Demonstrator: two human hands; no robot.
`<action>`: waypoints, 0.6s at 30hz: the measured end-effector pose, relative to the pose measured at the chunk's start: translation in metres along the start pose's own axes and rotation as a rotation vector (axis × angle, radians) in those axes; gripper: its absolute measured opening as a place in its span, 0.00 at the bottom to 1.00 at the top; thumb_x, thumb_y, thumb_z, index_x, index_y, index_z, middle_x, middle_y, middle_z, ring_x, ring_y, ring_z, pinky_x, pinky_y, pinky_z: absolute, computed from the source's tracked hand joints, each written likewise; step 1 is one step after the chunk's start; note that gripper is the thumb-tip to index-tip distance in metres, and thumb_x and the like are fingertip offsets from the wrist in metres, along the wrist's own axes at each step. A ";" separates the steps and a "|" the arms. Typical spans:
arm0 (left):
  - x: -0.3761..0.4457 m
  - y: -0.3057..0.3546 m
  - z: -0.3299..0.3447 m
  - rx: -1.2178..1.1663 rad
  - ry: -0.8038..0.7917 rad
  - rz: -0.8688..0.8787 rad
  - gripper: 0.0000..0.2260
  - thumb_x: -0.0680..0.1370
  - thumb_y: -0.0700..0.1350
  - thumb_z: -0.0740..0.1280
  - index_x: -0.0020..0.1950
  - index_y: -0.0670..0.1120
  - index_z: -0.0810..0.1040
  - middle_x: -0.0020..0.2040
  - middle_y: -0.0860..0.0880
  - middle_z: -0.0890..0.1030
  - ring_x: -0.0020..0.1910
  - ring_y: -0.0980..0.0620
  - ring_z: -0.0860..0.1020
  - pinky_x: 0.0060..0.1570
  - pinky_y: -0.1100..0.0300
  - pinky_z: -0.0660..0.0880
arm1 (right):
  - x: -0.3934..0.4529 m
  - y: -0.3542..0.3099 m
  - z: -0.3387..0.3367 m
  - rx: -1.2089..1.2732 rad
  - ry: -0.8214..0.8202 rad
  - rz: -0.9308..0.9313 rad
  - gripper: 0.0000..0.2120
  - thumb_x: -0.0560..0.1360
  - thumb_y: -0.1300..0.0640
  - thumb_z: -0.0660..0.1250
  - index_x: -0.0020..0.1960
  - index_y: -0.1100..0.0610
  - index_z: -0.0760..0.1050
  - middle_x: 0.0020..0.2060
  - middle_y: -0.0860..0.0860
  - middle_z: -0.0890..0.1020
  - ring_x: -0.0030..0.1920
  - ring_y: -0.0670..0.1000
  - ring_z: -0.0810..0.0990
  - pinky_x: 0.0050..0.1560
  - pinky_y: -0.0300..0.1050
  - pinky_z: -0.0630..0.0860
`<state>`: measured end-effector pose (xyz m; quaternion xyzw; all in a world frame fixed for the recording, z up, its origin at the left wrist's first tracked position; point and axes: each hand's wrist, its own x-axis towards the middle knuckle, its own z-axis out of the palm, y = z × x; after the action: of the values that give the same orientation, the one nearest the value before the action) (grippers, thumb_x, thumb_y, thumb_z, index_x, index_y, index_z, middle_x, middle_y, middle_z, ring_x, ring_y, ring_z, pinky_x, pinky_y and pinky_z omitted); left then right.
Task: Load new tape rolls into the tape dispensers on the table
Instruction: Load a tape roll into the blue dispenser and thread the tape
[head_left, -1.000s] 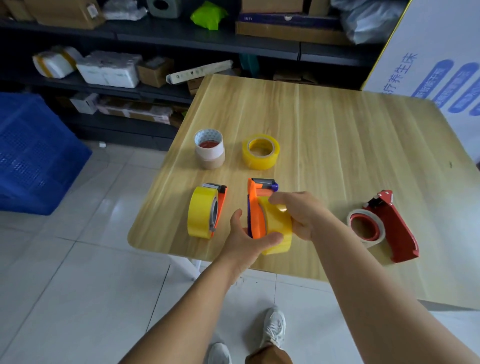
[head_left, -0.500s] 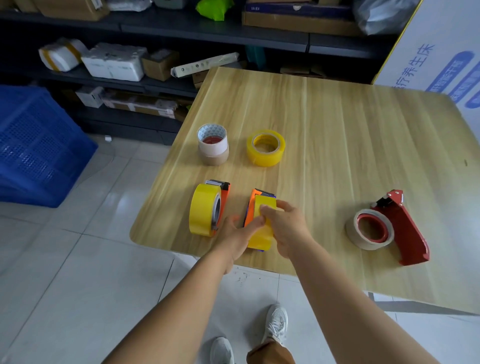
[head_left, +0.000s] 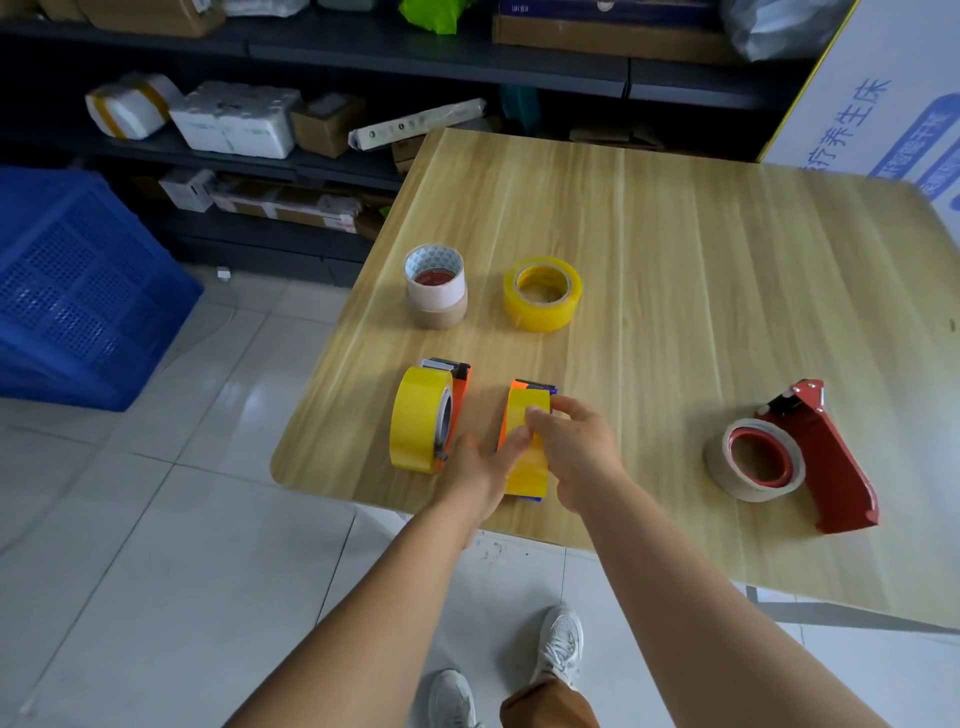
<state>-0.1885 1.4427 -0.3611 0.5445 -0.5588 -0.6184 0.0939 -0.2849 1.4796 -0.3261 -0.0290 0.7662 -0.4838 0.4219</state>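
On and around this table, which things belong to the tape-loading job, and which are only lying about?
Job:
- middle orange dispenser with yellow roll, under left hand and right hand
- loaded orange dispenser
- red dispenser
- spare yellow roll
- stacked rolls

Lying about:
- blue crate
- shelf boxes
- white carton

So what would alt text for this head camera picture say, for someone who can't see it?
Both hands, left hand and right hand, grip a yellow tape roll in an orange dispenser standing on a wooden table. Beside it stand another loaded orange dispenser, a red dispenser and two loose rolls.
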 end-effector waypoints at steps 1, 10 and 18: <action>0.000 0.000 0.001 0.056 0.038 0.035 0.28 0.70 0.68 0.64 0.64 0.54 0.72 0.54 0.53 0.78 0.55 0.49 0.74 0.54 0.52 0.71 | 0.000 0.000 0.000 0.000 0.000 0.000 0.22 0.72 0.53 0.70 0.65 0.50 0.74 0.59 0.55 0.79 0.58 0.58 0.79 0.56 0.57 0.78; -0.017 0.006 0.001 0.193 0.196 0.375 0.23 0.79 0.52 0.63 0.74 0.52 0.64 0.71 0.50 0.71 0.69 0.51 0.70 0.64 0.58 0.70 | -0.001 0.005 0.003 0.070 -0.002 0.014 0.23 0.69 0.55 0.74 0.63 0.50 0.75 0.57 0.55 0.80 0.56 0.57 0.80 0.57 0.58 0.77; -0.012 0.014 -0.005 0.335 0.175 0.377 0.24 0.79 0.54 0.61 0.75 0.51 0.63 0.71 0.48 0.72 0.68 0.48 0.71 0.62 0.58 0.69 | 0.000 0.003 0.003 0.057 0.007 0.011 0.23 0.71 0.55 0.73 0.64 0.52 0.75 0.55 0.54 0.81 0.54 0.57 0.81 0.56 0.57 0.78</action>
<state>-0.1873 1.4435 -0.3425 0.4902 -0.7347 -0.4393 0.1639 -0.2817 1.4789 -0.3287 -0.0110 0.7536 -0.5034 0.4225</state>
